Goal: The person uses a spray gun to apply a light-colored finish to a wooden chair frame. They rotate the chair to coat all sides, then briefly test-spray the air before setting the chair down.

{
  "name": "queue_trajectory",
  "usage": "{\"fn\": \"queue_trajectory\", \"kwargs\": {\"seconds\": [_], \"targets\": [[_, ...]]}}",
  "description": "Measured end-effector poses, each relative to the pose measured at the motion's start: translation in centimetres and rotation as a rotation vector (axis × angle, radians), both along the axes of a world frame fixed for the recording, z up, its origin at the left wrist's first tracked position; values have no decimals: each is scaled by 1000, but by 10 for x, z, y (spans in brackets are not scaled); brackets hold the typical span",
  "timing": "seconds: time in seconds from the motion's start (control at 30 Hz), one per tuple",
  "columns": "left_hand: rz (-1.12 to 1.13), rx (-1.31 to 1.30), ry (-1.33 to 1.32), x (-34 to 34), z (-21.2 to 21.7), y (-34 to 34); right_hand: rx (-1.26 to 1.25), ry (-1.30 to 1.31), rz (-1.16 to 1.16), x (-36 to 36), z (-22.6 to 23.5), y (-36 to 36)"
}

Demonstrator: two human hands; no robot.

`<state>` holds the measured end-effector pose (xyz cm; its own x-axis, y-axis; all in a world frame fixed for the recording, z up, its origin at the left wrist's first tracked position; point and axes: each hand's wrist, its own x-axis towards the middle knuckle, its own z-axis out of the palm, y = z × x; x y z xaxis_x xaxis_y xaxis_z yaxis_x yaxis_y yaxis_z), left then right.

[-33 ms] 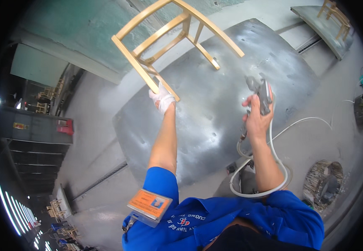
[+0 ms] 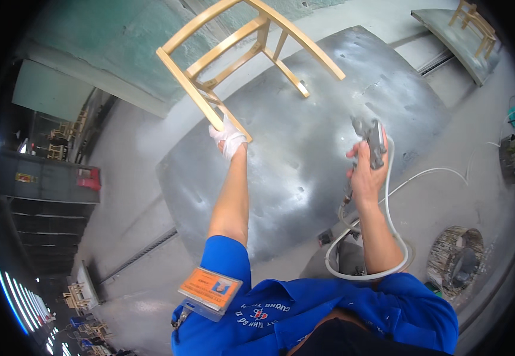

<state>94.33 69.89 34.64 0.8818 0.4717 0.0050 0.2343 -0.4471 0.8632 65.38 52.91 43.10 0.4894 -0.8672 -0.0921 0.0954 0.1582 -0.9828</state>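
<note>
The left hand (image 2: 229, 137), wrapped in a white cloth or glove, was clamped around one leg of a bare wooden chair frame (image 2: 242, 56), holding it up in the air, tilted, over the far left part of the big grey metal worktop (image 2: 305, 154). So the frame wasn't resting on anything; its legs and rails stuck out toward the far side and the right.

The right hand (image 2: 365, 172) was closed around the grip of a spray gun (image 2: 373, 139), over the right side of the worktop and well apart from the frame. A white hose (image 2: 388, 237) ran from the gun, looped down past the forearm and trailed off across the floor to the right.

The person wore a blue shirt with an orange badge (image 2: 210, 289) clipped on the left shoulder. Another wooden chair frame (image 2: 474, 21) sat on a second grey board at the far right. A round wire-looking thing (image 2: 456, 258) lay on the floor, near right.
</note>
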Motion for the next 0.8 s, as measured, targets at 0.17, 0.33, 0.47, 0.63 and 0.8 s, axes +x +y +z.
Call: {"fn": "queue_trajectory", "kwargs": {"seconds": [0.17,0.33,0.47,0.63,0.8], "targets": [[-61,-6,-11,-6,-9,-3,-12,159,86,-19,-43,-4],[2,66,23,-12,-10,-12,-298,4,275,59,-35,3],[-40,-70,75,-37,-15,-16,-244,-262,265,70,-3,4],[-13,-163,74,-105,-64,-20,-228,-326,231,-8,14,-21],[-99,42,-30,-190,-190,-19,-190,-35,214,-151,29,-65]]}}
